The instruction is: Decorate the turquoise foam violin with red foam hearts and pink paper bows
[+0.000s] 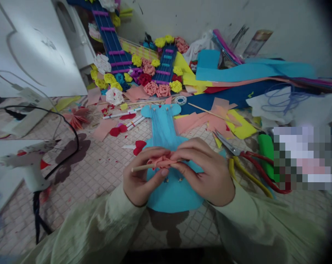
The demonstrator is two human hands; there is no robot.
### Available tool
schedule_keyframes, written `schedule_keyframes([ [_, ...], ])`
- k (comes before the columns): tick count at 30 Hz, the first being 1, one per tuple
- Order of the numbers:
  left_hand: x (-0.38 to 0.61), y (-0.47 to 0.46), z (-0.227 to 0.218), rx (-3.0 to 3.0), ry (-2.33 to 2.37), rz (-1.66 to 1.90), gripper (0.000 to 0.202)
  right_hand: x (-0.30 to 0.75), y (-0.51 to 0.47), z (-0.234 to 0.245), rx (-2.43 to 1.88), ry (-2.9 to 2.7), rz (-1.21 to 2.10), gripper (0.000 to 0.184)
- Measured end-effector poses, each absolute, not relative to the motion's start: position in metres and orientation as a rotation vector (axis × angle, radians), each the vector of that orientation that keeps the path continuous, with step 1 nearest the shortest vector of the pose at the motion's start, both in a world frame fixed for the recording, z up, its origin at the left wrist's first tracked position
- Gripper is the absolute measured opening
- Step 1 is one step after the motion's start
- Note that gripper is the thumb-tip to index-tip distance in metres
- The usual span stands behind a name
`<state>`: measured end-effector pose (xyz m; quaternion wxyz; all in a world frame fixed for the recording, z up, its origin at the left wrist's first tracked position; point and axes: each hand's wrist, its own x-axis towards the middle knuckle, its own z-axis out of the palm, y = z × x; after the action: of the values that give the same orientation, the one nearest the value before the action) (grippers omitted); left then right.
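A salmon-pink strip of folded paper is wound around a thin wooden stick, whose bare end points left. My left hand is closed around the wound paper and the stick. The fingers of my right hand pinch the same paper from the other side. Both hands are just above a light-blue paper guitar, which lies flat with its neck pointing away and thin strings along it. My hands hide the middle of the guitar's body.
A glue gun with a black cable stands left. Scissors with red handles and a green object lie right. Dark-blue paper guitars with paper roses lean at the back. Paper scraps and marked sticks lie about.
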<state>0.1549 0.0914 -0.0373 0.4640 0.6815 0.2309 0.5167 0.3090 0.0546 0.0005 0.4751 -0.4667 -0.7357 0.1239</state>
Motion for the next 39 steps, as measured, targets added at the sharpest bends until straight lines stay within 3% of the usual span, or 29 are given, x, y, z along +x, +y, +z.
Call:
schedule_keyframes([
  [14, 0.152, 0.092, -0.035, 1.778, 0.483, 1.416, 0.027, 0.302, 0.049, -0.005, -1.057, -1.82, 0.032, 0.013],
  [17, 0.153, 0.094, -0.037, 1.768, 0.496, 1.383, 0.028, 0.302, 0.05, -0.005, -1.138, -1.766, 0.167, 0.012],
  [21, 0.156, 0.095, -0.038, 1.666, 0.556, 1.239, 0.027, 0.306, 0.054, -0.004, -1.279, -1.633, 0.586, 0.004],
  [27, 0.157, 0.096, -0.037, 1.59, 0.626, 1.112, 0.017, 0.311, 0.057, -0.003, -1.386, -1.507, 0.964, 0.008],
  [39, 0.159, 0.1, -0.039, 1.388, 0.716, 1.098, 0.013, 0.31, 0.057, -0.012, -1.319, -1.509, 0.949, 0.015],
])
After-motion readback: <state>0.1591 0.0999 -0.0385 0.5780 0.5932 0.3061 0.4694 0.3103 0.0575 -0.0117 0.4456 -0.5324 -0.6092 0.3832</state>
